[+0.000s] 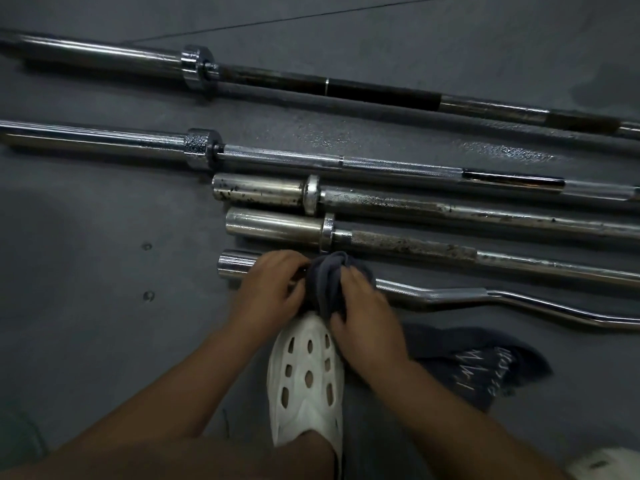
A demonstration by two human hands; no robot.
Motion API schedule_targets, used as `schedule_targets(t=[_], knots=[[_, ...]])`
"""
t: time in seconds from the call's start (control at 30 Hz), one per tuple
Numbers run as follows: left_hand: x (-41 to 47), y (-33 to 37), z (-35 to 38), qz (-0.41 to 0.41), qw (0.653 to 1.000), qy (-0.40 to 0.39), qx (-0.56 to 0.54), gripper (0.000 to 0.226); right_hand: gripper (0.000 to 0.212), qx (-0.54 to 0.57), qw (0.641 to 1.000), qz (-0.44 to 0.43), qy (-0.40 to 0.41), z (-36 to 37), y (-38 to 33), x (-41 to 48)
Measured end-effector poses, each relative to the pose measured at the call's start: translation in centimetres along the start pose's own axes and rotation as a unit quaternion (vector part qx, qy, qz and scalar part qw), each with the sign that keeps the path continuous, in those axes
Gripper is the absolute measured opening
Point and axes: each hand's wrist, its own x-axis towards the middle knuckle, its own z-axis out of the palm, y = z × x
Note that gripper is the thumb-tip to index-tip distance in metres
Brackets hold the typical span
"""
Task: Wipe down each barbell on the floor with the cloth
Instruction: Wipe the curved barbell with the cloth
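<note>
Several barbells lie side by side on the dark floor. Nearest me is a chrome curl bar (446,294) with a bent shaft. A dark grey cloth (329,282) is wrapped round it beside its sleeve (235,266). My left hand (270,289) grips the sleeve at the cloth's left edge. My right hand (363,306) grips the bunched cloth over the bar. Behind the curl bar lie two short rusty bars (415,245) (398,202). Farther back lie two long bars (346,164) (311,81).
My foot in a white perforated clog (304,375) stands just below the cloth. The cloth's loose end with white lettering (485,368) trails on the floor at the right. Another white shoe tip (602,464) shows at the bottom right. Two small marks (148,271) dot the floor at the left.
</note>
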Motion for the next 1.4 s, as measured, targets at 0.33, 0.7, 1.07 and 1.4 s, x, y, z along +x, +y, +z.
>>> schedule_targets(t=[0.33, 0.7, 1.07, 1.4], knots=[[-0.5, -1.0, 0.7, 0.025, 1.000, 0.010, 0.014, 0.044, 0.059, -0.118, 0.983, 0.099, -0.097, -2.4, -0.7, 1.8], [-0.5, -1.2, 0.7, 0.035, 0.999, 0.013, 0.022, 0.045, 0.050, -0.203, 0.972, 0.094, -0.076, -5.4, 4.3, -0.3], [-0.6, -1.2, 1.1, 0.048, 0.998, 0.032, 0.029, 0.044, 0.049, -0.246, 0.963, 0.088, -0.068, -4.4, 3.7, 0.0], [-0.8, -1.0, 1.3, 0.048, 0.997, 0.040, 0.044, 0.047, 0.069, -0.301, 0.945, 0.025, -0.124, -4.3, 4.8, -3.0]])
